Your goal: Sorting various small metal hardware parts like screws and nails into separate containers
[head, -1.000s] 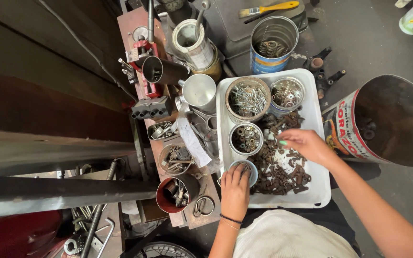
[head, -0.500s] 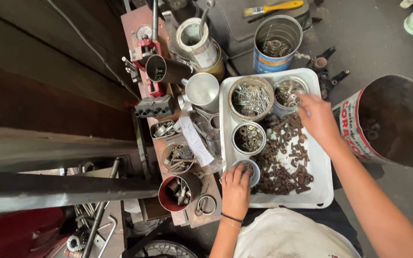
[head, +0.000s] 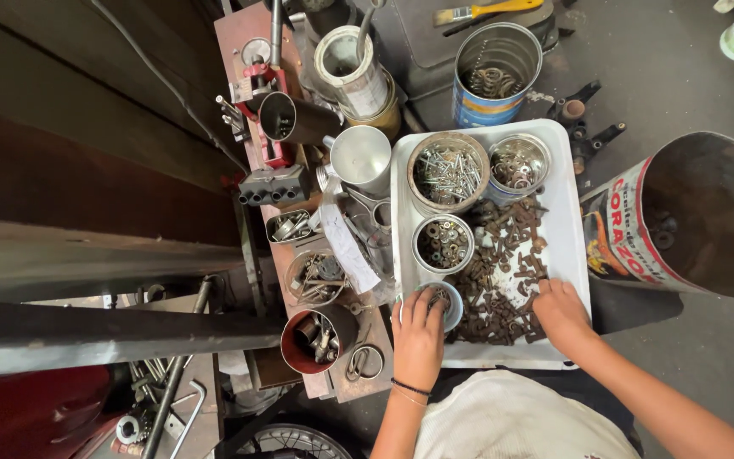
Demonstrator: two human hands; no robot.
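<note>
A white tray (head: 573, 212) holds a loose pile of rusty bolts and nuts (head: 503, 272) and several small tins. My left hand (head: 418, 330) rests at the tray's near left corner, its fingers on the rim of a small blue-rimmed tin (head: 448, 299) with a few small parts in it. My right hand (head: 559, 311) lies palm down on the near right part of the rusty pile, fingertips among the pieces. Whether it has pinched a piece is hidden. Farther along the tray stand a tin of nuts (head: 442, 243), a tin of bright screws (head: 448, 172) and a tin of washers (head: 517, 163).
A large dark can (head: 698, 217) lies on its side right of the tray. A blue can of rings (head: 495, 72) stands beyond it. Left of the tray, a narrow rusty bench (head: 252, 51) carries a metal cup (head: 360, 157), a red can of tools (head: 316, 340) and a red vise (head: 263, 115).
My right hand has come back from the washer tin at the far end of the tray to the near part of the rusty pile. My left hand has stayed on the small tin.
</note>
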